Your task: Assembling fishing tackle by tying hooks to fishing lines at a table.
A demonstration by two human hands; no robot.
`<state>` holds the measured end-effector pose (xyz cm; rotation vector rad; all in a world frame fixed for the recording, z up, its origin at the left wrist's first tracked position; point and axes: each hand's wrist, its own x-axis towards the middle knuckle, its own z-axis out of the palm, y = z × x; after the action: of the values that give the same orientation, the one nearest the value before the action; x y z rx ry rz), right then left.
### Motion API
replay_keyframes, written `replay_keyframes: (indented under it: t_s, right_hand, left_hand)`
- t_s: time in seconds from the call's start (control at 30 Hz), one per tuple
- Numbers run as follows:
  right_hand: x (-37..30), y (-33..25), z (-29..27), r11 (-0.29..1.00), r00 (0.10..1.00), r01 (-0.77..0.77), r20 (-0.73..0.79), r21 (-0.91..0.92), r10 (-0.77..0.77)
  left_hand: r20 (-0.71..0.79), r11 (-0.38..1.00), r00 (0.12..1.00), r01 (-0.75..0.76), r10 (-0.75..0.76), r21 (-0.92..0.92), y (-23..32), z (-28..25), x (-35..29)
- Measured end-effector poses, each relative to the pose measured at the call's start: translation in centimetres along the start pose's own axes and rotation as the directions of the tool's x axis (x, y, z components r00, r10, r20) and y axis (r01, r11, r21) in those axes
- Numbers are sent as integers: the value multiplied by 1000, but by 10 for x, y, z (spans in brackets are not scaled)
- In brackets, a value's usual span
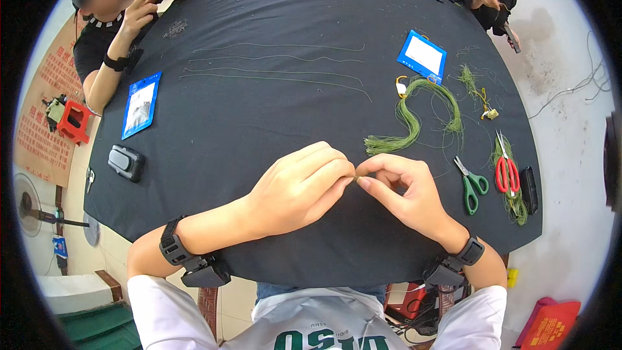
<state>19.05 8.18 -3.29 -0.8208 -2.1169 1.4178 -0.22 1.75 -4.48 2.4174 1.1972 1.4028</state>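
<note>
Hands meet over black table near its front edge | left hand and right hand fingertips pressed together, pinching a thin green strand between them | green thread bundle just beyond | green scissors, red scissors to the right

— Left hand and right hand?
— Fingertips meeting over the black table, pinching something thin, too small to tell.
— Nearby?
— Green thread bundle just beyond; green scissors and red scissors to the right.
</note>
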Motion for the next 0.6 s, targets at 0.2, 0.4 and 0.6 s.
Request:
replay_keyframes:
  t_s: [0.2, 0.4, 0.6]
  right_hand:
    - [5, 12, -5, 997, 996, 35, -80, -67, -40]
    - [15, 8, -37, 956, 986, -84, -164, -283, 38]
    - [25, 10, -74, 924, 942, -197, -325, -328, 85]
  left_hand:
    - [-21, 964, 967, 251, -253, -85, -1, -11, 3]
    - [60, 630, 768, 564, -637, -534, -23, -26, 7]
    - [34, 383, 601, 552, -798, -741, -45, -49, 8]
